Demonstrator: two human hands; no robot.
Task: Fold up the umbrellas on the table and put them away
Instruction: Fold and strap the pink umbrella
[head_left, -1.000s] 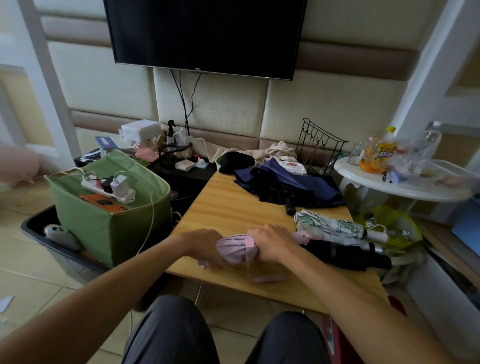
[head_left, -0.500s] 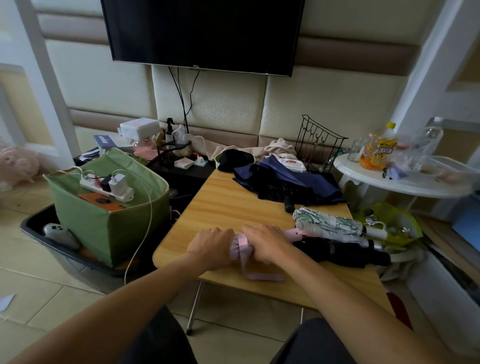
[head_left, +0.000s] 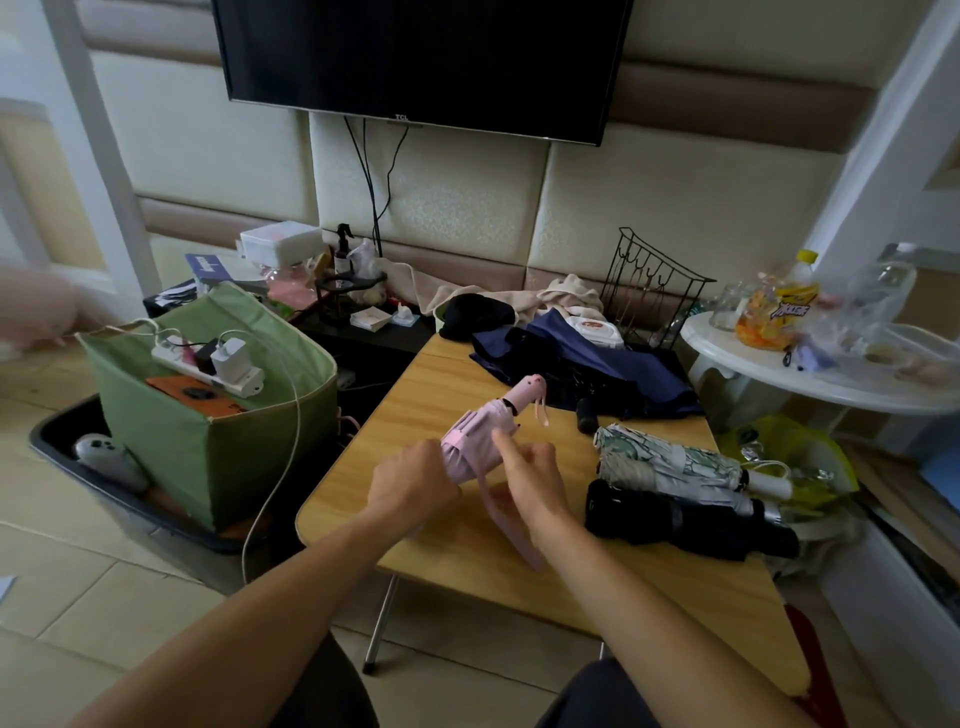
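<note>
A folded pink umbrella is tilted up above the wooden table, its handle pointing away from me. My left hand grips its near end. My right hand touches its side with a raised finger, and a pink strap or sleeve hangs down under that hand. A folded green-patterned umbrella and a folded black umbrella lie side by side at the table's right. At the far end lies a loose navy umbrella, its canopy spread.
A green fabric bin with a power strip on top stands on the floor to the left, in a black tray. At the right stands a white round table with bottles. A black wire rack and a TV are behind.
The pink umbrella lay flat across the table under both hands; now it is lifted and turned, handle pointing away. My right hand has come off its top to its side.
</note>
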